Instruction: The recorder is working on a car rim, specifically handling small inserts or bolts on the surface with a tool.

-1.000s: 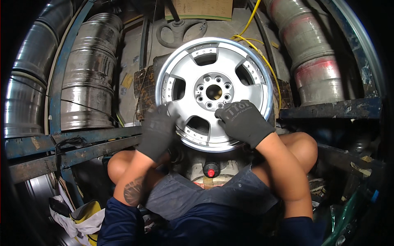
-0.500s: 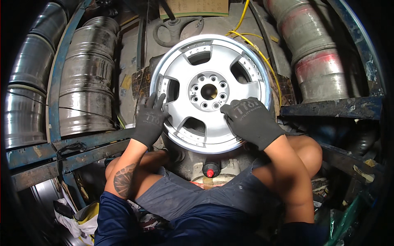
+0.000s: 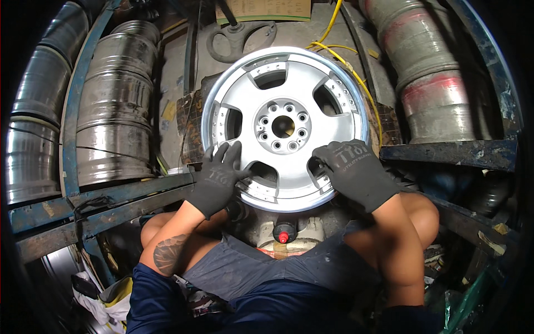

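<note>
1. Resting flat, fingers spread, two gloved hands, left hand (image 3: 217, 177) and right hand (image 3: 356, 170), press the lower rim of one silver wheel (image 3: 283, 125), clamped on nothing.
2. That wheel, with five spokes, stands before the person's knees.
3. Two stacks of metal rims (image 3: 114, 131) flank it.
4. One yellow cable (image 3: 356, 78) runs behind.

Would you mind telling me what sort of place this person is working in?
Probably a wheel repair or refurbishing workshop. Both gloved hands, left hand and right hand, rest on a silver alloy wheel, bare wheel barrels are stacked alongside, and worn blue metal racking surrounds the spot.
</note>
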Demonstrator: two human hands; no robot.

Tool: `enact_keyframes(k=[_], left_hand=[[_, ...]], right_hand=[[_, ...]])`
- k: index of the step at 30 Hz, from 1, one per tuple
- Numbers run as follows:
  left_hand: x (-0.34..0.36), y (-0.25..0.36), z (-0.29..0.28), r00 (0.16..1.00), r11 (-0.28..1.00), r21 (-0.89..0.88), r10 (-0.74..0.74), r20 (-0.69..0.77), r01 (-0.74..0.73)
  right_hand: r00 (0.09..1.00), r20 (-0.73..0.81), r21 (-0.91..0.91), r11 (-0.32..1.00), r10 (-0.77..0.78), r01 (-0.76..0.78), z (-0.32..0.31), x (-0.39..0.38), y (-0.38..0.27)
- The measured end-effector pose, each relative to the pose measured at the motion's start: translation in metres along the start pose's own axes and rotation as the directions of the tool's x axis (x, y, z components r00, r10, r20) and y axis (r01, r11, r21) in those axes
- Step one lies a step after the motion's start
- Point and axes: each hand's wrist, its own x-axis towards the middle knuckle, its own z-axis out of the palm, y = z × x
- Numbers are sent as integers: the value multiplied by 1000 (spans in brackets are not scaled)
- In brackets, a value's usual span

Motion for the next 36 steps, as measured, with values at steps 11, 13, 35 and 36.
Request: enact_keyframes(k=[11, 13, 35, 36], left_hand=[[28, -16, 15, 898, 520, -849, -414, -152, 96], [28, -9, 15, 897, 511, -857, -409, -166, 75], [70, 105, 10, 937, 961, -156, 175, -303, -230], [73, 108, 14, 920, 952, -145, 210, -332, -270]], right_hand=[[999, 0, -12, 999, 34, -34, -14, 0, 4], [996, 57, -12, 998, 63, -63, -17, 0, 6], [981, -90, 197, 969, 172, -152, -84, 3, 34], [986, -68, 252, 959, 154, -132, -85, 6, 36]])
